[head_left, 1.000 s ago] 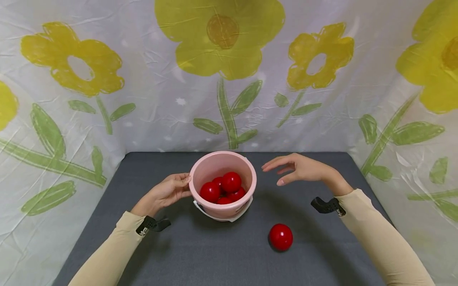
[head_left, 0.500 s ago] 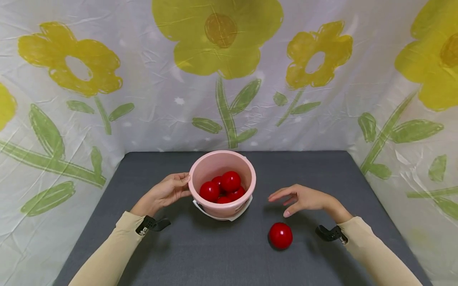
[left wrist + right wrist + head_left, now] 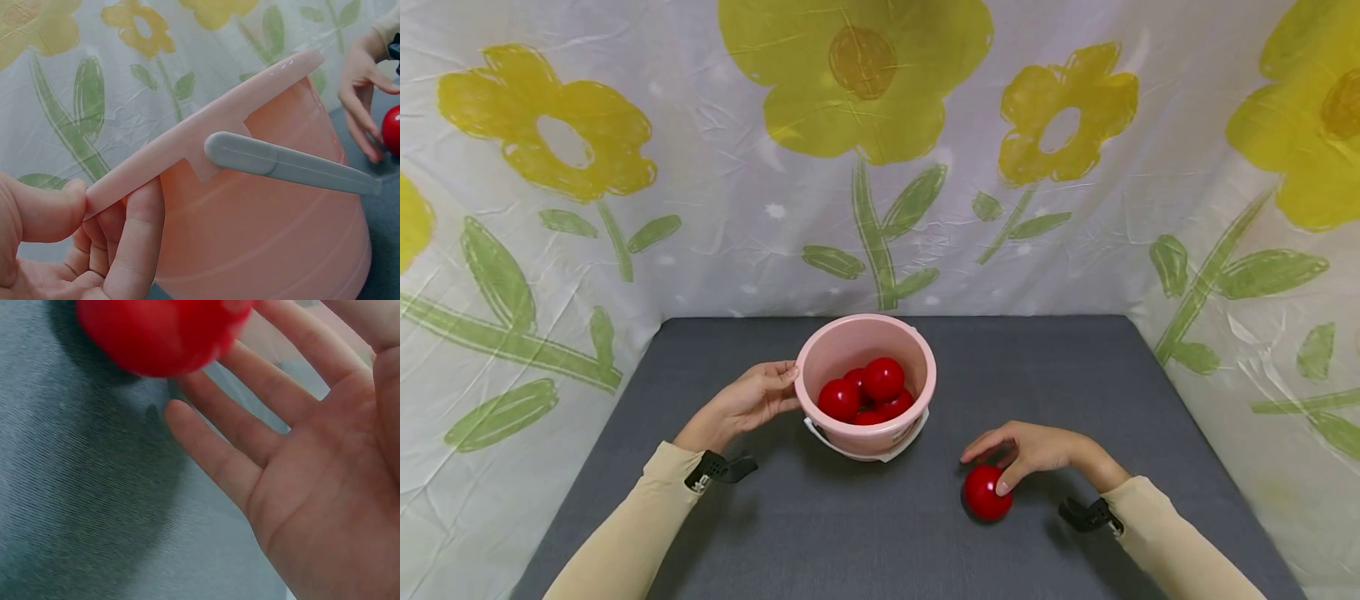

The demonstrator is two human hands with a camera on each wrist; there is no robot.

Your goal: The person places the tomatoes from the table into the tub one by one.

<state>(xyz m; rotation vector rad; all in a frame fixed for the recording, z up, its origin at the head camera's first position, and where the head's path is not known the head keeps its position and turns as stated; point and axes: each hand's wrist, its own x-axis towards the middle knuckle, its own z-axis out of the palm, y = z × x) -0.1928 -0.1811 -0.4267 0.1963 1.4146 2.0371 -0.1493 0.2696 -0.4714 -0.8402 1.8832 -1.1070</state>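
A pink bucket (image 3: 827, 342) with a white handle (image 3: 275, 159) stands on the dark grey tabletop, tipped slightly toward me. Several shiny red balls (image 3: 883, 380) lie inside it. At the bucket's left rim, my left hand (image 3: 752, 400) pinches the edge, thumb outside and above, fingers beneath the lip in the left wrist view. One more red ball (image 3: 983, 498) sits on the table to the bucket's right. Over it, my right hand (image 3: 1037, 450) holds the ball between thumb and fingers: thumb on its right side, fingertips at its far side. The right wrist view cuts off the ball's top.
The dark grey cloth-covered tabletop (image 3: 820, 533) spreads around the bucket and ball. Behind and to both sides hangs a pale sheet (image 3: 722, 208) with yellow flowers. Black bands (image 3: 722, 469) circle both wrists.
My right hand has come down and toward me from beside the bucket, and its thumb and fingers now sit around the loose red ball. My left hand and the bucket have stayed put.
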